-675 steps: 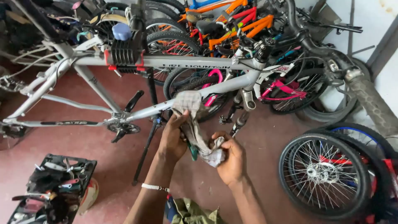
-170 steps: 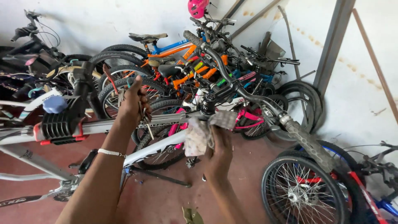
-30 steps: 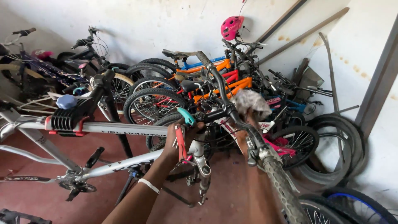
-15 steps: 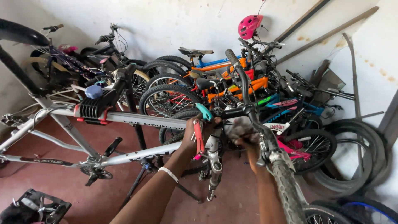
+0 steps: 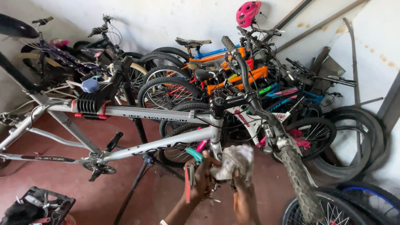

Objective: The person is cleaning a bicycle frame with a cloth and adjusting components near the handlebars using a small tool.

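Silver tubing fills the left of the view — a bicycle frame [image 5: 137, 146] with no wheels fitted, held by its top tube in the black-and-red clamp [image 5: 89, 104] of a repair stand [image 5: 133, 183]; a tool tray [image 5: 37, 206] sits on the red floor at the lower left corner. Moving right, the crank [image 5: 102, 160] hangs bare with one pedal arm up; the lower frame looks wiped but the work is judged only partly done, since the hands are busy under the head tube [image 5: 216, 133] and nothing has been put back on. The left hand [image 5: 199, 177] is closed around a bundle of slim tools [image 5: 191, 175], one with a teal grip and one red; the right hand [image 5: 241, 191] is bunched tight on a grubby grey rag [image 5: 233, 160], pressed just below the head tube beside the left hand. Right again, the handlebar [image 5: 250, 96] and its knobbly grip [image 5: 298, 183] jut toward the camera; stacked bicycles, a pink helmet [image 5: 248, 12] and loose tyres [image 5: 358, 141] line the wall.

Against the view half a second back, both hands sit lower and nearer the bottom edge; the rag has dropped from beside the stem to beneath the head tube — the tools are gripped as before; the clamp has not shifted.
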